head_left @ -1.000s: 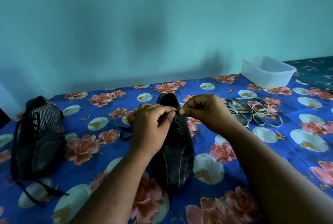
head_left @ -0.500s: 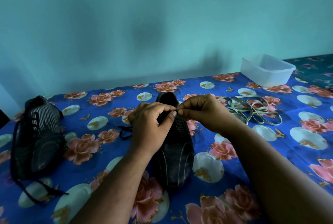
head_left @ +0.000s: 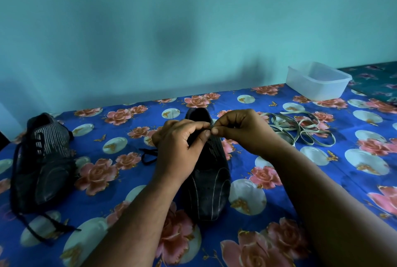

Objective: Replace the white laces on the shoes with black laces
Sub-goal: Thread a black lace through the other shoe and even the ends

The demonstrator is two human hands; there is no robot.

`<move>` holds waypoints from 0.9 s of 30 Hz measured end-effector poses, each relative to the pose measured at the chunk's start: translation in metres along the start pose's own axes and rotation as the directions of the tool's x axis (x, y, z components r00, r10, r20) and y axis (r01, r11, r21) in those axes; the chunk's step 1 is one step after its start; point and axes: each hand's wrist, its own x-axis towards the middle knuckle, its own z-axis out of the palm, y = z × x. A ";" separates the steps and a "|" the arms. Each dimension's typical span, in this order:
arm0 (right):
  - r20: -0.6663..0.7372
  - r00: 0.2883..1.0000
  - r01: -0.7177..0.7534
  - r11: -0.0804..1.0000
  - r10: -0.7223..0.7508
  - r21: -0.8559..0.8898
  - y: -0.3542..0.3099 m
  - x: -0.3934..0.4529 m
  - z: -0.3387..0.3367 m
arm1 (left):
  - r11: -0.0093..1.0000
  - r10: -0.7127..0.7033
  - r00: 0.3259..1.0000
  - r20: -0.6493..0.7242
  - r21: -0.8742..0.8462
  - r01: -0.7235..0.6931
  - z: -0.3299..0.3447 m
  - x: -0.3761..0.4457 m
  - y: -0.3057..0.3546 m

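A black shoe (head_left: 207, 189) lies in the middle of the floral cloth, toe toward me. My left hand (head_left: 178, 150) and my right hand (head_left: 242, 129) meet above its tongue, fingertips pinched together on a black lace there. A loose end of that black lace (head_left: 148, 155) trails out to the left of my left hand. A second black shoe (head_left: 45, 163) with a black lace threaded through it rests at the left, its lace ends (head_left: 43, 228) lying on the cloth. The white laces (head_left: 300, 129) sit in a loose pile to the right of my right hand.
A clear plastic tub (head_left: 318, 80) stands at the back right near the wall. The blue floral cloth (head_left: 354, 159) covers the whole surface, and a teal wall rises close behind the shoes.
Both hands stay pinched together over the shoe's tongue; the fingers shifted only slightly. The shoes and the white laces have not moved.
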 end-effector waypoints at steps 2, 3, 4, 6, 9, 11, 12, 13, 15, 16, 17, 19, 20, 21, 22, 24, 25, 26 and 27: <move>0.004 1.000 0.006 1.000 -0.006 -0.012 0.001 0.000 0.000 | 1.000 0.015 1.000 -0.011 0.013 -0.015 0.000 0.001 0.000; 0.001 1.000 0.010 1.000 -0.010 -0.020 0.001 0.001 0.000 | 1.000 0.019 1.000 -0.016 0.012 -0.019 0.000 0.001 0.000; -0.004 1.000 0.011 1.000 -0.011 -0.023 0.002 0.001 0.000 | 1.000 0.018 1.000 -0.022 0.007 -0.018 0.000 0.001 -0.001; -0.018 1.000 0.011 1.000 -0.011 -0.007 0.003 0.001 0.000 | 1.000 0.002 1.000 -0.025 -0.004 -0.002 0.002 0.000 -0.001; 0.002 1.000 0.012 1.000 -0.012 0.016 0.003 0.001 0.001 | 1.000 -0.016 0.999 -0.028 0.000 0.016 0.006 -0.002 -0.001; 0.042 0.999 0.010 0.999 -0.012 0.031 0.004 0.001 0.002 | 1.000 -0.028 0.999 -0.030 -0.005 0.028 0.007 -0.002 -0.001; 0.050 0.999 0.012 0.999 -0.013 0.033 0.004 0.001 0.002 | 1.000 -0.024 0.999 -0.028 -0.008 0.024 0.008 -0.002 -0.002; 0.048 0.999 0.013 0.999 -0.014 0.031 0.005 0.002 0.002 | 1.000 -0.016 1.000 -0.025 -0.009 0.016 0.008 -0.001 -0.003; 0.035 0.999 0.014 1.000 -0.015 0.020 0.005 0.002 0.002 | 1.000 -0.005 1.000 -0.030 -0.006 0.005 0.006 0.000 -0.004; 0.034 0.999 0.019 1.000 -0.019 0.013 0.005 0.002 0.001 | 1.000 -0.005 0.999 -0.031 -0.013 0.004 0.006 0.000 -0.004; 0.034 0.999 0.023 1.000 -0.023 0.007 0.005 0.002 0.001 | 1.000 -0.006 0.999 -0.034 -0.022 0.005 0.006 0.000 -0.003; 0.025 0.999 0.025 1.000 -0.024 -0.004 0.005 0.001 0.002 | 1.000 -0.013 0.999 -0.042 -0.022 0.012 0.006 0.000 -0.002; 0.011 1.000 0.023 1.000 -0.023 -0.011 0.005 0.002 0.003 | 1.000 -0.016 0.999 -0.041 -0.013 0.016 0.007 0.000 -0.002; -0.007 1.000 0.021 1.000 -0.021 -0.012 0.006 0.002 0.004 | 1.000 -0.019 0.999 -0.034 -0.006 0.019 0.007 0.001 -0.003; -0.025 1.000 0.019 1.000 -0.019 -0.006 0.008 0.003 0.005 | 1.000 -0.018 1.000 -0.024 -0.004 0.018 0.007 0.001 -0.004; -0.046 0.999 0.017 1.000 -0.018 -0.022 0.011 0.004 0.008 | 1.000 -0.019 1.000 0.000 -0.011 0.019 0.005 0.002 -0.005; -0.039 0.999 0.026 0.997 -0.029 -0.073 0.013 0.005 0.009 | 1.000 -0.022 1.000 0.004 0.003 0.022 0.004 0.002 -0.004; -0.015 0.999 0.043 0.989 -0.046 -0.138 0.015 0.005 0.011 | 0.999 -0.023 1.000 -0.001 0.035 0.023 0.003 0.002 -0.004; 0.015 0.998 0.062 0.978 -0.060 -0.198 0.017 0.005 0.013 | 0.997 -0.021 1.000 -0.008 0.072 0.022 0.003 0.001 -0.004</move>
